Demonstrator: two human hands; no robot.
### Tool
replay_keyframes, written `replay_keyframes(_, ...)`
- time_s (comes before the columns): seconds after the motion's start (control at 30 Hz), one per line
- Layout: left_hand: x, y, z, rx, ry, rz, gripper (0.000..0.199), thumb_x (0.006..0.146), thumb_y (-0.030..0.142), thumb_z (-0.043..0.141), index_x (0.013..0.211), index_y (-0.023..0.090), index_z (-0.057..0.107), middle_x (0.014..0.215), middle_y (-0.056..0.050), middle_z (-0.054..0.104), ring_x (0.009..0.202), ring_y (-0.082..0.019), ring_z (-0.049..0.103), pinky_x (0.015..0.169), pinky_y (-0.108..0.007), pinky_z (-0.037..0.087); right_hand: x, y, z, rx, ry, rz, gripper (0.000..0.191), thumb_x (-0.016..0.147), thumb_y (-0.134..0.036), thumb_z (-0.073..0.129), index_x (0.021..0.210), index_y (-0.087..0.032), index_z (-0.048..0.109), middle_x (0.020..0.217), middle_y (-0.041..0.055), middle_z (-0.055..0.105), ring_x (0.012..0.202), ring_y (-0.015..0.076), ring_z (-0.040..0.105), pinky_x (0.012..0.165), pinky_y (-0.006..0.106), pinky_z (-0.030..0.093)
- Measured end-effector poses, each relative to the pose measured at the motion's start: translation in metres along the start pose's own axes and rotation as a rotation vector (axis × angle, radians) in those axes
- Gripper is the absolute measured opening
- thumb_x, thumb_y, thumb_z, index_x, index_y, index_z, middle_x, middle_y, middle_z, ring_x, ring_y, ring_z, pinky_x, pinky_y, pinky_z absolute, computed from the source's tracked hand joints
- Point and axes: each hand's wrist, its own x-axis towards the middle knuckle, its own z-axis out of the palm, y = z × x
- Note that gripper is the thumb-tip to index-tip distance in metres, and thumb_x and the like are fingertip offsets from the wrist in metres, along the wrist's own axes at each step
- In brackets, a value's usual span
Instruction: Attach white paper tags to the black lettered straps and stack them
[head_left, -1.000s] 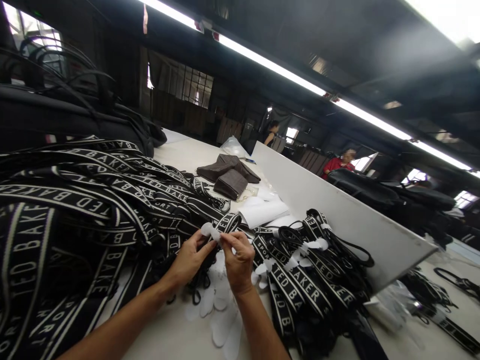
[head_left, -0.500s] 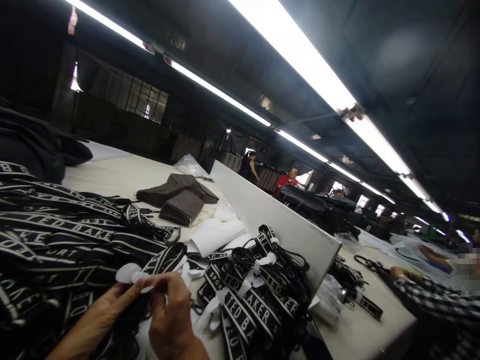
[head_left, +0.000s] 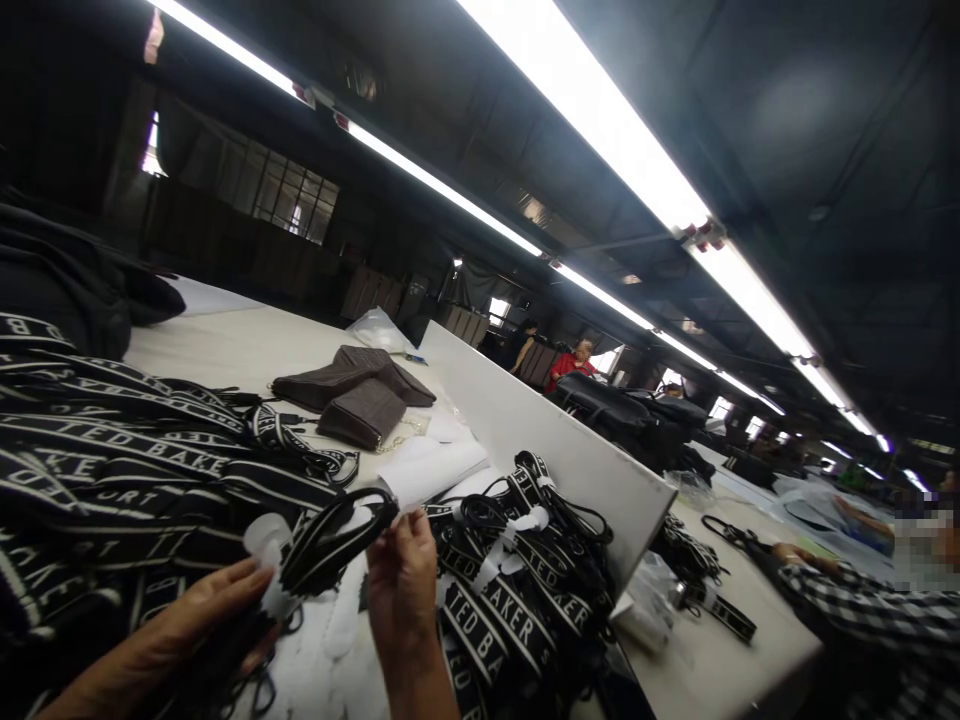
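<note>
At the near edge of the pale worktop (head_left: 247,350), the left hand (head_left: 199,625) lies with fingers loosely curled, thumb and fingertips closed on a white paper tag (head_left: 271,560) at the end of a black woven strap with white lettering (head_left: 337,530). The right hand (head_left: 401,590) pinches the strap's other end between thumb and forefinger. A heap of matching lettered black straps (head_left: 112,460) lies left; a tied bundle of straps (head_left: 517,590) lies right, against a white divider board (head_left: 555,450).
</note>
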Motion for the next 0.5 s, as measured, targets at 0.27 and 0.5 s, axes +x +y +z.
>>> replay_keyframes(0.27,-0.009,0.015,0.015,-0.224,0.038,-0.104,0.059,0.037,0.064,0.09,0.074,0.025,0.064,0.05,0.002,0.063,0.038,-0.011,0.051,0.036,-0.017,0.038,0.024,-0.023,-0.037,-0.715,0.233,-0.488,0.021,0.092,-0.041,0.05,0.095,-0.021,0.05,0.079,0.0039,0.061,0.07,0.0179,0.061,0.072,0.034,0.054)
replay_keyframes(0.5,-0.011,0.033,0.008,-0.088,0.206,0.012,0.063,0.038,0.06,0.091,0.08,0.021,0.066,0.062,-0.001,0.07,0.055,-0.018,0.064,0.05,-0.022,0.054,0.006,0.001,-0.038,-1.362,-0.059,-0.587,0.035,0.083,-0.008,0.048,0.112,-0.016,0.067,0.122,0.0162,0.062,0.112,0.0275,0.059,0.098,0.044,0.048)
